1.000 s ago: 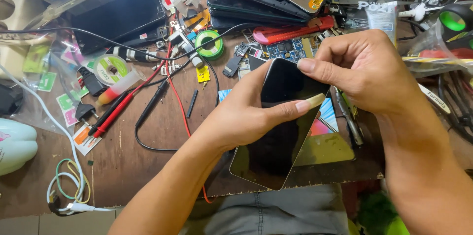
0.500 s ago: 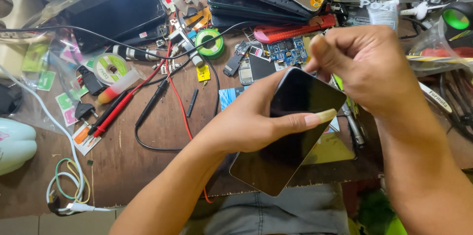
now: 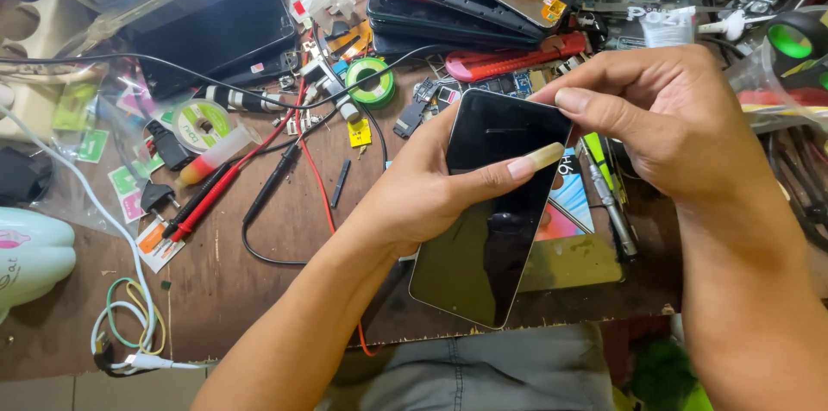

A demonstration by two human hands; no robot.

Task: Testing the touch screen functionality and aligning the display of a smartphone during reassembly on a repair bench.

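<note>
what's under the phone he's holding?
Under the phone, held by the left hand with the right hand at its top corner: a colourful card, a yellowish sheet, then the wooden bench. What lies directly beneath the phone is covered.

Single view only, head-worn camera. It looks steeply down and forward from above the person's lap onto a cluttered brown wooden workbench [image 3: 259, 282]. Range is close: both forearms enter from the bottom edge and fill the lower half of the frame. The dark glossy rectangular phone screen [image 3: 492, 213] sits at frame centre. The far bench edge, with a stack of dark flat tablet casings [image 3: 448, 6], runs along the top. No second view, so no shared area.
</note>
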